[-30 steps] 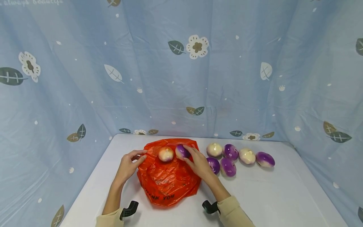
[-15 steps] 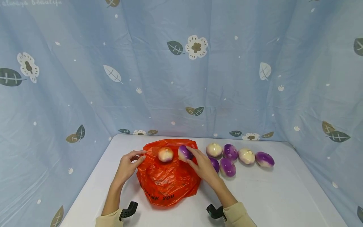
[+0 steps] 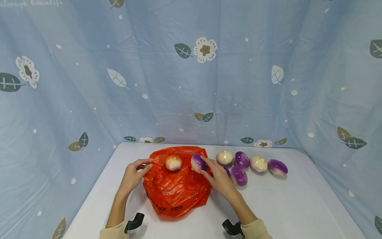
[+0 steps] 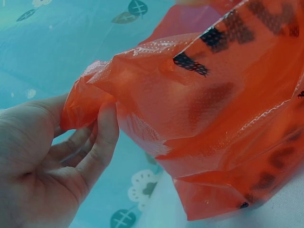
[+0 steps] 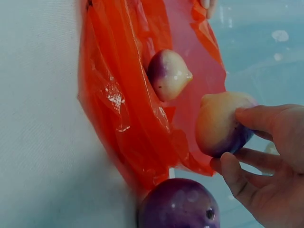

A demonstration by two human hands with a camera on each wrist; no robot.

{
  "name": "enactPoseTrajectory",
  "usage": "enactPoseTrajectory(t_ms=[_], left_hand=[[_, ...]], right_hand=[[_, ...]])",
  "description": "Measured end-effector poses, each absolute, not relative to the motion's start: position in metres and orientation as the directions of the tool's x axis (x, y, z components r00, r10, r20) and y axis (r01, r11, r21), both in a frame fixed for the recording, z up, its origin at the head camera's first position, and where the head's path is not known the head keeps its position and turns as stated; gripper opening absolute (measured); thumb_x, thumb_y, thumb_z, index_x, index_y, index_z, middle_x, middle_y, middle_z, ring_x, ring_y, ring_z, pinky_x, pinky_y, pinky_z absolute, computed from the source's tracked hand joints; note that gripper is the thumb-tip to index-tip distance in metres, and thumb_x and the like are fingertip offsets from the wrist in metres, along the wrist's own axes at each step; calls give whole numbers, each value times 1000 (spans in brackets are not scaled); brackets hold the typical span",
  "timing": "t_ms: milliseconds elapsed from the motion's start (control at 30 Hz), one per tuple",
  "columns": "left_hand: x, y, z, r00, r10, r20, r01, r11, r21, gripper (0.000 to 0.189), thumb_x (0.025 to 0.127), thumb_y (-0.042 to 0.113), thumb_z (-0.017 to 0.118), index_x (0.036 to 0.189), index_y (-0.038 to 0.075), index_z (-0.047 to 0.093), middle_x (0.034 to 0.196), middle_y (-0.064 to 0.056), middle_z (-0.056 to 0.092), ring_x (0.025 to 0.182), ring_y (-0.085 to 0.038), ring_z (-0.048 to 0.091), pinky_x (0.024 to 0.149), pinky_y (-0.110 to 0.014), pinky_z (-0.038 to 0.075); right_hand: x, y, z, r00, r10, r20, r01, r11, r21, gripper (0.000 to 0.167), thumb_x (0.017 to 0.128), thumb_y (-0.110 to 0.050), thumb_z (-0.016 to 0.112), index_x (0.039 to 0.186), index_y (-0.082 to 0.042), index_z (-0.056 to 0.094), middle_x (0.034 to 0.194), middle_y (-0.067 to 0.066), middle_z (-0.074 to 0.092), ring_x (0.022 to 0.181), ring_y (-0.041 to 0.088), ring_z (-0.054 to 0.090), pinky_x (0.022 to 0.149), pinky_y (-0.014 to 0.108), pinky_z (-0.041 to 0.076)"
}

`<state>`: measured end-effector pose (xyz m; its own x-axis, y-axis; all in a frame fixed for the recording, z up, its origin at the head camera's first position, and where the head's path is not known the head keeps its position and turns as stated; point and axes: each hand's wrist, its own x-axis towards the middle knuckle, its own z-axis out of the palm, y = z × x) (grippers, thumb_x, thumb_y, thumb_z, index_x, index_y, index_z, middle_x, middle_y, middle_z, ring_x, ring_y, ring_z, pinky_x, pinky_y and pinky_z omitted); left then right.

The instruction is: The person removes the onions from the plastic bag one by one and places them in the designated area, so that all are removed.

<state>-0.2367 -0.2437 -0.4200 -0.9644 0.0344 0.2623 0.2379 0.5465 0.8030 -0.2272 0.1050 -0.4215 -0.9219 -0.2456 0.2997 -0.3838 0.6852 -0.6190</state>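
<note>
A red plastic bag (image 3: 176, 189) with black lettering lies on the white table. At its left edge my left hand (image 3: 133, 176) pinches the plastic between thumb and fingers; the left wrist view shows the gathered film (image 4: 80, 102) in that grip. My right hand (image 3: 221, 177) holds a purple-and-white turnip (image 3: 197, 163) over the bag's right side, fingertips and thumb around it. In the right wrist view the held turnip (image 5: 223, 123) has its pale end toward the bag. Another turnip (image 3: 173, 163) sits on the bag's open part, left of the held one.
Several more turnips stand right of the bag, among them a pale one (image 3: 224, 157), a purple one (image 3: 239, 176) and one at the far right (image 3: 278, 167). A blue curtain (image 3: 167, 83) with leaf and flower prints surrounds the table (image 3: 286, 205) at the back and sides.
My right hand has moved a little to the right with the turnip in its fingers, away from the other turnip on the bag. The left hand keeps its hold on the bag's edge.
</note>
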Motion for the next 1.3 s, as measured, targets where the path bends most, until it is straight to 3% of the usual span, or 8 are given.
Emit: enactPoseTrajectory(t_ms=[400, 900, 1300], left_hand=[[-237, -243, -421, -971, 27, 239, 214, 548, 809, 27, 93, 26, 69, 117, 15, 71, 118, -8, 70, 97, -24, 66, 74, -17, 55], [-238, -243, -421, -968, 35, 249, 227, 548, 805, 27, 92, 26, 69, 117, 15, 71, 117, -8, 70, 94, -18, 65, 73, -18, 56], [-238, -244, -421, -967, 36, 251, 228, 550, 803, 29, 93, 29, 68, 118, 16, 71, 118, -8, 69, 95, -20, 65, 72, -18, 56]], right_hand=[[-216, 124, -417, -910, -226, 348, -405, 668, -625, 57, 91, -22, 70, 144, -25, 49, 139, 4, 59, 127, 26, 58, 98, 42, 51], [-207, 161, -410, -904, -188, 383, -396, 705, -589, 60, 90, -24, 71, 145, -24, 47, 144, 8, 54, 134, 33, 51, 102, 54, 46], [-197, 199, -408, -899, -140, 415, -377, 727, -573, 57, 93, -21, 68, 146, -20, 46, 143, 10, 55, 131, 34, 53, 105, 52, 45]])
